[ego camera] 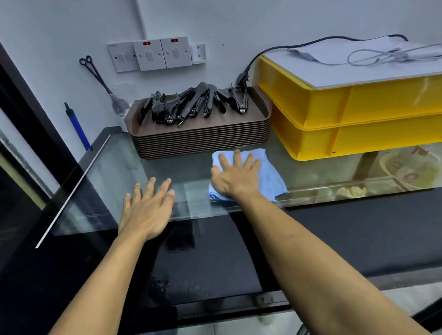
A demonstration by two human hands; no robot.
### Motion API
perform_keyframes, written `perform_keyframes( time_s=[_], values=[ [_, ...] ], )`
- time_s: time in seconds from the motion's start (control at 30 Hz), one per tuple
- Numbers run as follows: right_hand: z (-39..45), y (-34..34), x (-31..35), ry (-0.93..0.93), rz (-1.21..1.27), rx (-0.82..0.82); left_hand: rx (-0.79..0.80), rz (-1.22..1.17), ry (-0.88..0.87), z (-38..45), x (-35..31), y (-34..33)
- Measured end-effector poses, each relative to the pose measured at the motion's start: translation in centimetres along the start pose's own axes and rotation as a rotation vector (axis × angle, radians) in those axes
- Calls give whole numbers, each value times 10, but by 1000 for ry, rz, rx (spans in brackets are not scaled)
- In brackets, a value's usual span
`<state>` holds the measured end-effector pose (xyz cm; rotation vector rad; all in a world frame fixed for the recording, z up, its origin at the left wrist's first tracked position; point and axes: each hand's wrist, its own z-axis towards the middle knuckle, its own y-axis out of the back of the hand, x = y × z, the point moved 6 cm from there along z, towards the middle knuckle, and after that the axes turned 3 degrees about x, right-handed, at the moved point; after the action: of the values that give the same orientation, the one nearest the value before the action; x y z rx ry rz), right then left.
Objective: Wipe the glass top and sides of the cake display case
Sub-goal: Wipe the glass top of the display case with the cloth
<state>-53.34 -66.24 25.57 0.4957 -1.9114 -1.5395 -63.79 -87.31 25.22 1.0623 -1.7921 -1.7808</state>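
Right hand [238, 177] pressing cloth [266, 173] flat on glass top [123, 176], fingers straight; left hand [148, 209] hovering open, empty. Risk: cloth is nearing the trays [202, 138], likely nudging them and spilling tongs [194, 102].

No text, label, brand name or number can be read anywhere in the view. The wall switches [149, 54] show only two small red lights, with no lettering that can be made out. The yellow crates [366, 115] carry no visible print. Through the glass top [124, 182], round shapes inside the display case [414, 170] bear reddish marks, but they are too blurred to read as words or signs.
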Motion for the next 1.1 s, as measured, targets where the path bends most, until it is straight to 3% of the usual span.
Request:
perform_keyframes(
  time_s=[0.1,0.2,0.4,0.6,0.73,0.97,1.1],
  values=[
    [-20,-14,43,360,-56,103,3,-11,-6,2,2,0],
    [-12,-1,11,502,-135,133,12,-26,-23,1,6,-1],
    [37,29,-106,117,-92,-6,49,-47,-129,9,20,7],
    [33,25,-86,-91,14,-121,57,31,-78,15,66,19],
    [29,14,-57,-180,-19,-45,43,38,-107,16,60,18],
    [-43,-16,43,323,-109,109,57,38,-122,20,62,17],
    [-143,-26,28,612,-160,116,57,37,-121,20,64,17]
  ],
)
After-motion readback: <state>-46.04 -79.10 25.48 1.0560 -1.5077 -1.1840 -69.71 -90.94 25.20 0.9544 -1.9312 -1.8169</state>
